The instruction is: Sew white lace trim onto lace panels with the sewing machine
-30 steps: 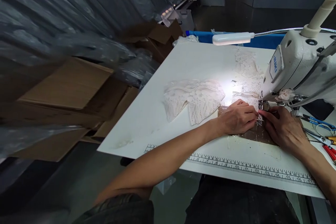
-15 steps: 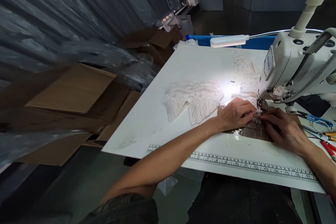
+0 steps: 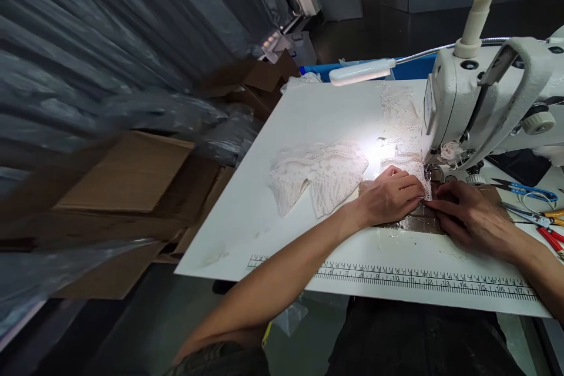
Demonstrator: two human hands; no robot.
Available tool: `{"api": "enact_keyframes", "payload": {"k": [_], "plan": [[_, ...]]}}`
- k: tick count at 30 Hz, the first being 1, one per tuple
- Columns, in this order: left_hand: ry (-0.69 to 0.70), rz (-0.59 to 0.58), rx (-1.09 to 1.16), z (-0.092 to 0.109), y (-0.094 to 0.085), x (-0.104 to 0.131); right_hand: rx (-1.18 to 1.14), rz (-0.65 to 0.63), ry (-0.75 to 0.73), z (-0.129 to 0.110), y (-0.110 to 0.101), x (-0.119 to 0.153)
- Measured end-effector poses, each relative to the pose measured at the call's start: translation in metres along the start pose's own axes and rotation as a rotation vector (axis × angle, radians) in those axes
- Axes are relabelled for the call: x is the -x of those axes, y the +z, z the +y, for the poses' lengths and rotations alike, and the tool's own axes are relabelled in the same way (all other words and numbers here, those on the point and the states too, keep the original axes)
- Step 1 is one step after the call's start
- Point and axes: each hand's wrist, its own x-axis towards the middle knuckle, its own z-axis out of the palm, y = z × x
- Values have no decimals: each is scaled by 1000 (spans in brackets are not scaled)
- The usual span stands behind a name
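My left hand [image 3: 393,195] is closed on the near edge of a white lace piece [image 3: 403,161], just left of the needle area of a white sewing machine [image 3: 445,106]. My right hand [image 3: 469,214] pinches the same lace edge, its thumb and forefinger almost meeting the left fingertips in front of the presser foot [image 3: 428,173]. Under both hands lies a shiny brown plate [image 3: 409,223]. Another white lace piece [image 3: 317,173] rests flat on the table, left of my left hand. The exact grip at the fingertips is partly hidden.
Blue-handled scissors [image 3: 533,190] and red-handled pliers [image 3: 550,239] lie right of my right hand. A lamp [image 3: 362,72] on a bendable neck hangs above the white table [image 3: 229,235], whose front edge carries a printed ruler [image 3: 423,279]. Cardboard boxes [image 3: 127,170] stand at left.
The view has shifted, so the machine shows farther left. The lace between my hands now hangs as a smoother strip toward my fingertips; both hands stay close to the needle.
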Motion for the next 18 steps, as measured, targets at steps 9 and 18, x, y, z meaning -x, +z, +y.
{"api": "enact_keyframes", "payload": {"k": [9, 18], "plan": [[116, 86, -144, -2, -2, 0, -30, -50, 0, 0, -7, -2], [80, 81, -109, 1, -2, -3, -44, -61, 23, 0, -6, -2]]}}
